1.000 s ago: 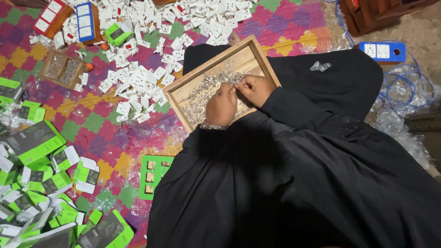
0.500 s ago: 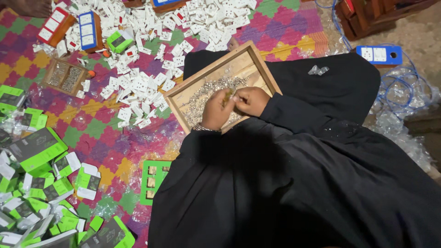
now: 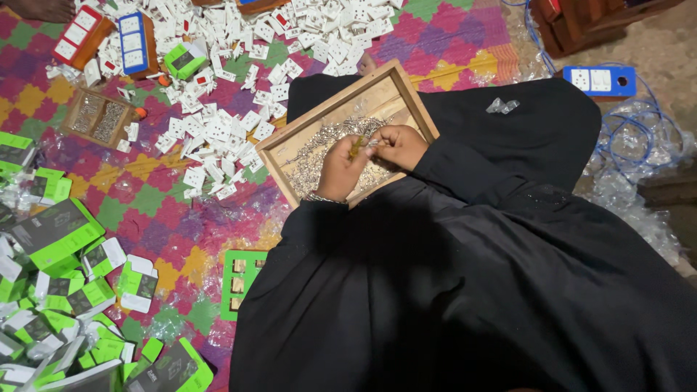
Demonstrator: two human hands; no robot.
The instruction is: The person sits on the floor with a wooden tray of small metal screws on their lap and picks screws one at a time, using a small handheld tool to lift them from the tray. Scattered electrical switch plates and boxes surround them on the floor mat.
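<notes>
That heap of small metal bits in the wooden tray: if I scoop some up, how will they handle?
The small metal pieces lie loose in the wooden tray, so they would probably spill and scatter. They look shiny, so perhaps slippery. Each seems tiny, likely light.

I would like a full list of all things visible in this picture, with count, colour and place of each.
shallow wooden tray: one, light brown, on the lap, under both hands
small silvery metal parts: a heap, inside that tray
small brass-coloured piece: one, pinched between the two hands
white plastic socket parts: many, scattered on the mat above the tray
green and grey cardboard boxes: many, piled at lower left
blue extension socket board: one, upper right
small wooden box of screws: one, left
chequered woven mat: one, pink, green and yellow, under everything
black robe: one, covers the person
left hand: on the tray, gripping the piece
right hand: beside it, gripping too
</notes>
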